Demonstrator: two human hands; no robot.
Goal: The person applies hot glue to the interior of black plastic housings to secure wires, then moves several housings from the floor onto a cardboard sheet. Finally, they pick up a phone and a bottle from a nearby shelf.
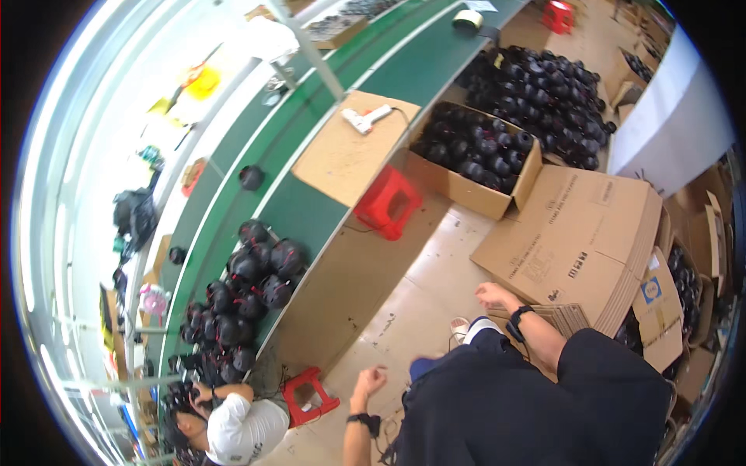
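Note:
My left hand (371, 380) hangs over the tiled floor beside the conveyor's side panel. Its fingers are loosely curled in, and nothing shows in them. My right hand (496, 295) is out in front of me near the edge of a stack of flat brown cartons (575, 225), apart from it as far as I can see. Its fingers are bent inward, with nothing visible in the grip. Each wrist wears a black band. Beyond my hands, an open carton (458, 190) holds many black, round, helmet-like shells (478, 147).
A green conveyor (307, 210) runs along the left, bearing black shells (252, 264) and a board (334, 155) with a white glue gun (365, 119). Red stools (388, 203) stand beside it. A co-worker (245, 427) sits at lower left. More shells (552, 101) are heaped far right.

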